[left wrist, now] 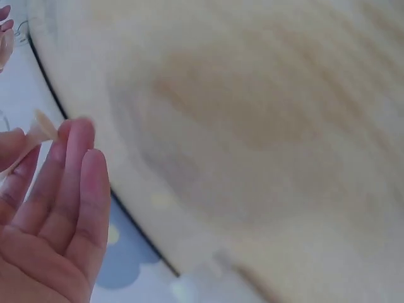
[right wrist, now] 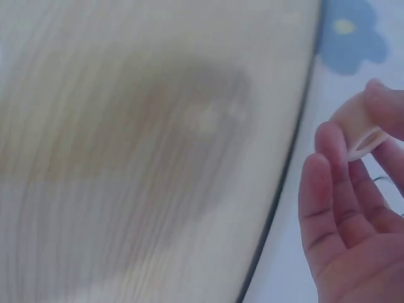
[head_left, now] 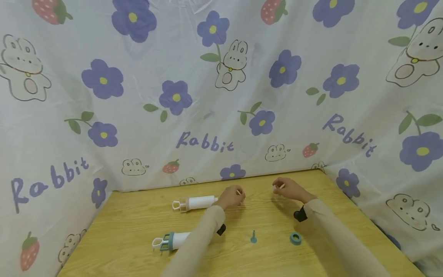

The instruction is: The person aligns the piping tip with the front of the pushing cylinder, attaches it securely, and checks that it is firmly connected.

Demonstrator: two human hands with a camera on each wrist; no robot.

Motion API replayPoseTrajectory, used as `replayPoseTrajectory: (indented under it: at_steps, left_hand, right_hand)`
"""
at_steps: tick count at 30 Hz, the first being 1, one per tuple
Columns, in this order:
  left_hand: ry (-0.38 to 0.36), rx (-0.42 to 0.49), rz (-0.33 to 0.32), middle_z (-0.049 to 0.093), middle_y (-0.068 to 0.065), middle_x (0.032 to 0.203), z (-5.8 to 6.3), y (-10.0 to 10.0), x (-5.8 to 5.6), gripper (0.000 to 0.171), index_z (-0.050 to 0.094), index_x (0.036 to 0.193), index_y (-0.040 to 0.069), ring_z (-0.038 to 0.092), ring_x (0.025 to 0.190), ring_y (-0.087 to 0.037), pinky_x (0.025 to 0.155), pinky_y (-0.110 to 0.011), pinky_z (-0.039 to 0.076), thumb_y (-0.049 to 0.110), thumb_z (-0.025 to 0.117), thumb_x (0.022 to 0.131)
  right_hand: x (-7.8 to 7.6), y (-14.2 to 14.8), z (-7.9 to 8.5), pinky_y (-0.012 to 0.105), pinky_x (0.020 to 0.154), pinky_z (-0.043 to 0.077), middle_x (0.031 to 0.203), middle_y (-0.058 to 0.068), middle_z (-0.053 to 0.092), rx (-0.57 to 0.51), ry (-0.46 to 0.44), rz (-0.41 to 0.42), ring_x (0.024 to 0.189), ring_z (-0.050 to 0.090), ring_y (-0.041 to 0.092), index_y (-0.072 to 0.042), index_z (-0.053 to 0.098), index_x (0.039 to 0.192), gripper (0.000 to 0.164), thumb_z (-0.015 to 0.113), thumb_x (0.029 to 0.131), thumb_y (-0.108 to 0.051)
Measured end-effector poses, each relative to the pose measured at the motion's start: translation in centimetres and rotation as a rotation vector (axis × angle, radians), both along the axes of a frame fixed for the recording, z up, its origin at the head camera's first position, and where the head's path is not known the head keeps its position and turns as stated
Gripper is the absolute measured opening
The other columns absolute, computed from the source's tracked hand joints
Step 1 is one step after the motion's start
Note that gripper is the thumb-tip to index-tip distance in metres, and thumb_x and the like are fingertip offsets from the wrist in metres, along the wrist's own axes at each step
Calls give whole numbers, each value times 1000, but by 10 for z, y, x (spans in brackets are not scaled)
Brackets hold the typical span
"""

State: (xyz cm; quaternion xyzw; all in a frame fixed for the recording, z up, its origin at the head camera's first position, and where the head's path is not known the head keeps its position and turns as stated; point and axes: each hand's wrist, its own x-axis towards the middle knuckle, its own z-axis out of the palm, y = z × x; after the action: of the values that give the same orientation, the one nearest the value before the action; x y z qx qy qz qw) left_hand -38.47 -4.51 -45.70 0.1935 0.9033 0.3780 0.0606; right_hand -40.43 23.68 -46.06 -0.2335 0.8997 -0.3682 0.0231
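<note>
My left hand (head_left: 232, 197) is raised over the back of the table, pinching a small cream nozzle (left wrist: 40, 129) with a flared base between thumb and fingers. Across from it, my right hand (head_left: 290, 189) holds a pale pink ring-shaped cap (right wrist: 355, 124) by its sides. The two hands are apart. Beside the left hand lies a white syringe-like tube (head_left: 202, 202) with a pinkish collar and a white loop handle. A matching tube with a teal collar (head_left: 169, 241) lies nearer, partly hidden behind the left sleeve.
A small teal nozzle (head_left: 253, 239) stands on the wooden table (head_left: 131, 219) between the forearms. A teal ring cap (head_left: 295, 243) lies to its right, close to the right sleeve. A printed curtain (head_left: 207, 115) hangs along the back and both sides.
</note>
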Motion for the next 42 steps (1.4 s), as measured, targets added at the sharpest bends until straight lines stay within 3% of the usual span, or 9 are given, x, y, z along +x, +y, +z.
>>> replayPoseTrajectory:
  at_steps: [5, 9, 14, 19, 23, 31, 34, 39, 42]
  left_hand:
    - [61, -125, -16, 70, -12, 105, 15, -11, -6, 21, 67, 106, 9, 63, 81, -19, 69, -32, 51, 25, 55, 102]
    - [168, -238, -63, 70, -6, 96, 29, -15, -7, 19, 72, 102, 10, 58, 71, -13, 64, -30, 49, 25, 59, 100]
    - [302, -353, -115, 68, 0, 78, 43, -11, -7, 13, 73, 89, 10, 50, 60, -9, 58, -25, 44, 18, 66, 95]
    - [334, -424, -115, 68, 3, 78, 45, 0, -8, 12, 74, 90, 12, 52, 62, -7, 59, -24, 45, 21, 69, 93]
    - [284, -332, -118, 71, -2, 90, 47, 4, -4, 17, 71, 101, 10, 62, 74, -11, 65, -26, 52, 25, 67, 96]
    - [29, 89, -72, 70, -12, 108, 45, 2, 1, 31, 54, 123, 8, 68, 96, -23, 78, -36, 55, 21, 65, 96]
    - [-55, 205, -73, 70, -14, 111, 43, 2, 2, 31, 53, 125, 8, 67, 101, -26, 83, -41, 55, 16, 60, 97]
    - [-148, 322, -83, 66, -14, 122, 42, -6, 1, 39, 49, 135, 10, 63, 108, -27, 88, -45, 54, 20, 57, 99]
    - [-125, 316, -71, 64, -15, 125, 43, -23, -3, 38, 50, 135, 12, 63, 108, -26, 89, -44, 54, 24, 58, 100]
  right_hand:
    - [-2, -15, 10, 50, 90, 54, 127, 23, 56, -192, -155, -24, 105, 63, 35, 2, 50, 138, 46, 59, 101, -24]
    - [-1, -31, 16, 45, 90, 55, 130, 21, 56, -290, -206, -37, 105, 64, 29, -1, 52, 137, 46, 63, 98, -23]
    - [3, -51, 19, 51, 92, 54, 126, 17, 58, -315, -222, -17, 100, 65, 23, -5, 57, 129, 35, 63, 97, -19]
    - [6, -63, 13, 57, 95, 51, 129, 20, 56, -336, -249, 44, 100, 65, 22, -3, 55, 130, 38, 63, 97, -19]
    - [6, -70, 10, 56, 96, 50, 128, 18, 57, -360, -286, 94, 103, 65, 22, -2, 53, 130, 40, 64, 97, -22]
    - [5, -75, 10, 56, 100, 48, 113, 10, 62, -455, -349, 149, 102, 63, 22, -1, 51, 128, 36, 59, 100, -21]
    - [5, -76, 9, 49, 98, 51, 111, 9, 63, -485, -373, 151, 100, 64, 20, -1, 52, 126, 33, 59, 101, -21]
    - [3, -74, 7, 42, 98, 52, 116, 17, 61, -528, -412, 121, 101, 64, 20, -1, 52, 123, 27, 57, 102, -17]
    - [4, -71, 7, 45, 101, 50, 115, 17, 60, -564, -424, 89, 105, 63, 27, -2, 51, 122, 27, 59, 101, -18]
